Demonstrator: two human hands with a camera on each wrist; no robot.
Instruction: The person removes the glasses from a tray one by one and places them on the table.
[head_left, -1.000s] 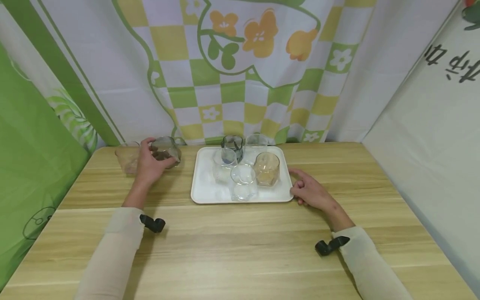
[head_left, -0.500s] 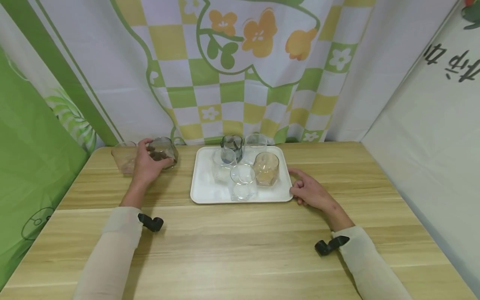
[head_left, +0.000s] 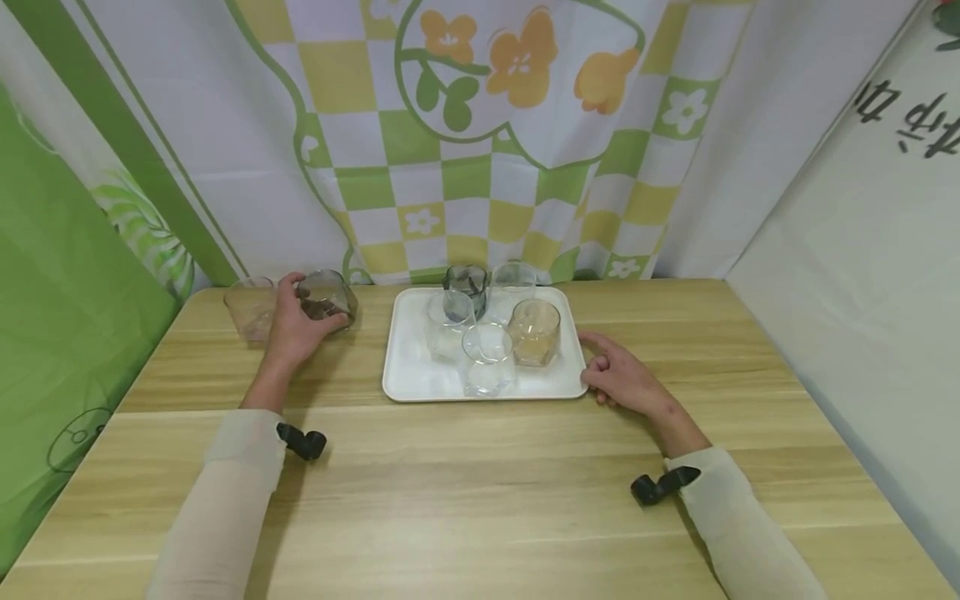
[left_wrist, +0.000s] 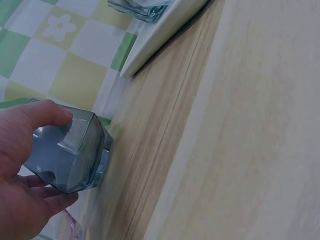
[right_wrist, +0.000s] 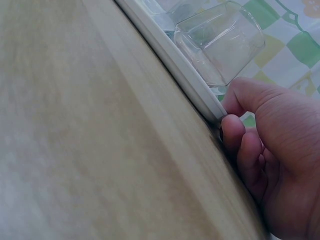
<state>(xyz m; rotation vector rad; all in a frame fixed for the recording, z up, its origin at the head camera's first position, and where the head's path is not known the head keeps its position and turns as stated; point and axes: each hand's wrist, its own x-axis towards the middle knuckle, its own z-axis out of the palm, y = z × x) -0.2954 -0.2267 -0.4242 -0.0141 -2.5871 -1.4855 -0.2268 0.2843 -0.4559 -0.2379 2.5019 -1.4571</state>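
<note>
At the table's back left, my left hand (head_left: pixel 296 321) grips a smoky grey glass (head_left: pixel 327 300). Its thumb lies on one side and its fingers on the other, as the left wrist view shows of the same glass (left_wrist: pixel 70 150). Just left of that hand is a pale pinkish glass (head_left: pixel 249 310), partly hidden behind it. My right hand (head_left: pixel 622 379) holds the right edge of a white tray (head_left: pixel 408 379), thumb and curled finger at the rim (right_wrist: pixel 212 107). The tray carries several glasses, among them a dark grey one (head_left: pixel 467 287) and an amber one (head_left: pixel 536 333).
Clear glasses (head_left: pixel 487 362) stand close together on the tray. The wooden table (head_left: pixel 480 483) runs toward me, with a patterned curtain (head_left: pixel 465 183) behind its back edge. A white wall panel (head_left: pixel 862 275) borders the right and green cloth (head_left: pixel 67 317) the left.
My left hand has shifted slightly left with the smoky grey glass, and the pinkish glass beside it also sits a little further left. My right hand and the tray stay in place.
</note>
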